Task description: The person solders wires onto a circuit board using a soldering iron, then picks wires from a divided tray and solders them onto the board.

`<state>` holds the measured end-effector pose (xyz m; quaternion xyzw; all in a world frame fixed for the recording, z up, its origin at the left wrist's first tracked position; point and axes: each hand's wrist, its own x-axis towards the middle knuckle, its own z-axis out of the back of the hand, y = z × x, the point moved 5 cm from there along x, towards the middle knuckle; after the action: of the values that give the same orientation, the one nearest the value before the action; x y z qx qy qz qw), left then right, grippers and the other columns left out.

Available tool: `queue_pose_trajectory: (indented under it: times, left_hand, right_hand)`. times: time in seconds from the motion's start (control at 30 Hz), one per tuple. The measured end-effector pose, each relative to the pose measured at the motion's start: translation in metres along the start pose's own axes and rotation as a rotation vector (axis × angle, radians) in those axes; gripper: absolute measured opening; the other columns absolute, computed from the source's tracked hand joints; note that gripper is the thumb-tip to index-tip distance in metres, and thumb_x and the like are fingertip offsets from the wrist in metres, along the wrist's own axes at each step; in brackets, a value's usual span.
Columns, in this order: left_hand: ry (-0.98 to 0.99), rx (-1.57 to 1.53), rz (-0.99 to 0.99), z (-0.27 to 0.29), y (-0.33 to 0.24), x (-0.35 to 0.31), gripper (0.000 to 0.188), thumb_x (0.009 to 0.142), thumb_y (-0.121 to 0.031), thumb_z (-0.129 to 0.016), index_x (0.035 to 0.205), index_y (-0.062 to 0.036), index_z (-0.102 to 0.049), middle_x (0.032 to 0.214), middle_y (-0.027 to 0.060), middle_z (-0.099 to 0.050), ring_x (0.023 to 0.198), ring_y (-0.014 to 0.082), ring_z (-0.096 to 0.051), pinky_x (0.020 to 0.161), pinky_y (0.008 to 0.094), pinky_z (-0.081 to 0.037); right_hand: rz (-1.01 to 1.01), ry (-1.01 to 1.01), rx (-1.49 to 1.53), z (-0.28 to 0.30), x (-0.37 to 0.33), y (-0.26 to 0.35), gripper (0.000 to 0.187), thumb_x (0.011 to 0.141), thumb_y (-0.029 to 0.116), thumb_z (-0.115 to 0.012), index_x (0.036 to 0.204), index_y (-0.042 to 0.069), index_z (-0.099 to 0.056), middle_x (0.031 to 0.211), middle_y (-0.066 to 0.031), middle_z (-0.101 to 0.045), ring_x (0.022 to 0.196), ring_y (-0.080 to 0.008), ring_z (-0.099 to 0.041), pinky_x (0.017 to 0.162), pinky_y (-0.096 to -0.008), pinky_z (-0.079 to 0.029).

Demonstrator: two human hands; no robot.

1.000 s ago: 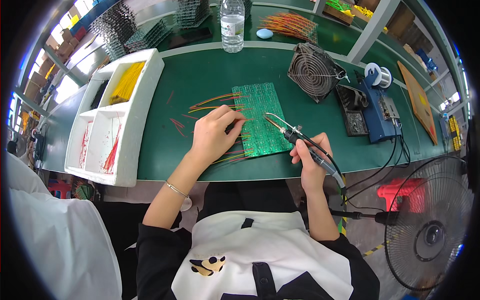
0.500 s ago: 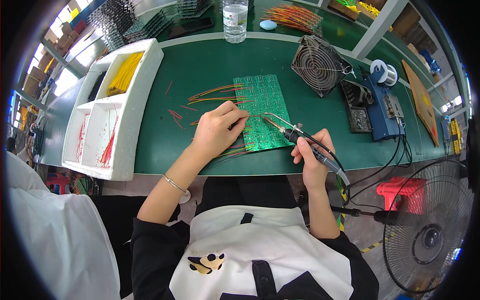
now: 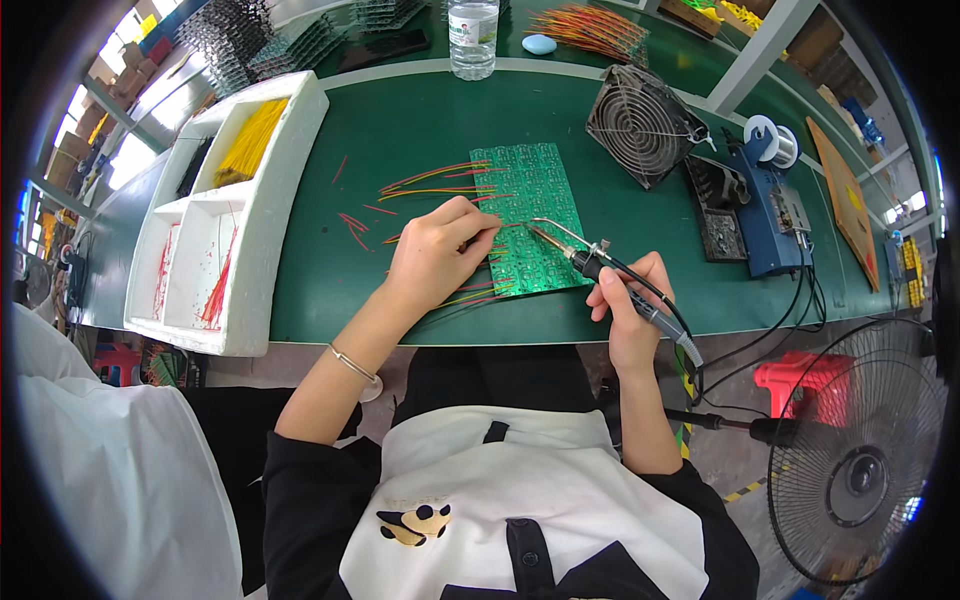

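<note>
Nearest, the right hand point(image 3: 632, 318) has its grip wrapped closely round the handle of a soldering iron point(image 3: 588, 266), held like a pen, with the hot end angled up and left over the board. A thin curved metal tube point(image 3: 560, 228) runs along the iron and ends beside its tip. Left of that, the left hand point(image 3: 440, 250) has thumb and forefinger pinched together, apparently on a red wire point(image 3: 513, 225) that reaches toward the tip; the fingers hide much of it.

The green circuit board point(image 3: 540, 190) lies flat on the worktop point(image 3: 390, 120) between the two hands, with red and yellow wires point(image 3: 430, 178) trailing off its left edge. A second ago the wire's end was short of the iron; now the two appear to meet, though contact is too small to confirm. I take this as the shift from lining up to heating the joint, when the wire should stay steady. The whole view has also tilted slightly.

Loose red wire pieces point(image 3: 353, 224) lie left of the board, and past them a white foam tray point(image 3: 285, 220). Farther off stand a square fan point(image 3: 645, 125), a blue soldering station point(image 3: 768, 215) and a clear bottle point(image 3: 472, 40).
</note>
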<state>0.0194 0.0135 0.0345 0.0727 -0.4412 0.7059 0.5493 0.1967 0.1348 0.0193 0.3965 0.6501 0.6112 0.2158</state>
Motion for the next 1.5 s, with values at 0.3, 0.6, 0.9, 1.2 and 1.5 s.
queue_pose_trajectory:
  times: [0.3,0.6,0.9,1.2,1.5]
  left_hand:
    - [0.001,-0.011,0.007,-0.0004,0.0005,-0.0002,0.005,0.074,-0.004,-0.065,0.08,-0.0049,-0.066,0.072,0.0049,-0.057,0.054,0.0181,-0.057,0.049,0.0274,-0.047]
    - [-0.006,-0.009,-0.002,-0.0008,0.0018,-0.0009,0.008,0.073,-0.003,-0.066,0.081,-0.0041,-0.066,0.072,0.0043,-0.057,0.052,0.0144,-0.054,0.048,0.0258,-0.045]
    - [-0.014,-0.019,-0.007,-0.0007,0.0021,-0.0013,0.008,0.073,-0.002,-0.067,0.081,-0.0043,-0.066,0.072,0.0042,-0.056,0.052,0.0147,-0.054,0.048,0.0258,-0.045]
    - [-0.002,-0.002,-0.006,-0.0016,0.0018,-0.0001,0.006,0.074,-0.005,-0.066,0.079,-0.0056,-0.065,0.073,0.0043,-0.057,0.055,0.0194,-0.058,0.05,0.0285,-0.048]
    - [-0.009,-0.028,-0.013,-0.0018,0.0049,-0.0016,0.01,0.074,-0.001,-0.066,0.083,-0.0032,-0.067,0.073,0.004,-0.057,0.052,0.0117,-0.052,0.048,0.0241,-0.043]
  right_hand:
    - [-0.008,0.003,-0.004,-0.0001,-0.0004,-0.0001,0.022,0.081,0.007,-0.063,0.076,0.005,-0.042,0.063,-0.0067,-0.056,0.05,-0.0073,-0.053,0.044,-0.0178,-0.041]
    - [-0.008,0.002,-0.028,-0.001,-0.001,0.0015,0.022,0.081,0.008,-0.063,0.076,0.005,-0.042,0.062,-0.0066,-0.055,0.049,-0.007,-0.052,0.044,-0.0179,-0.041]
    - [-0.003,0.003,-0.021,-0.0004,-0.0005,0.0,0.022,0.081,0.008,-0.063,0.076,0.005,-0.042,0.063,-0.007,-0.056,0.05,-0.0073,-0.053,0.044,-0.0181,-0.041]
    - [0.008,0.007,-0.026,0.0009,-0.0003,-0.0002,0.022,0.081,0.007,-0.063,0.076,0.004,-0.042,0.063,-0.0075,-0.056,0.05,-0.0077,-0.053,0.044,-0.0181,-0.041]
    - [0.026,-0.016,-0.043,-0.0001,-0.0003,0.0006,0.02,0.082,0.008,-0.061,0.076,0.004,-0.042,0.059,-0.0092,-0.055,0.046,-0.0092,-0.05,0.044,-0.0189,-0.04]
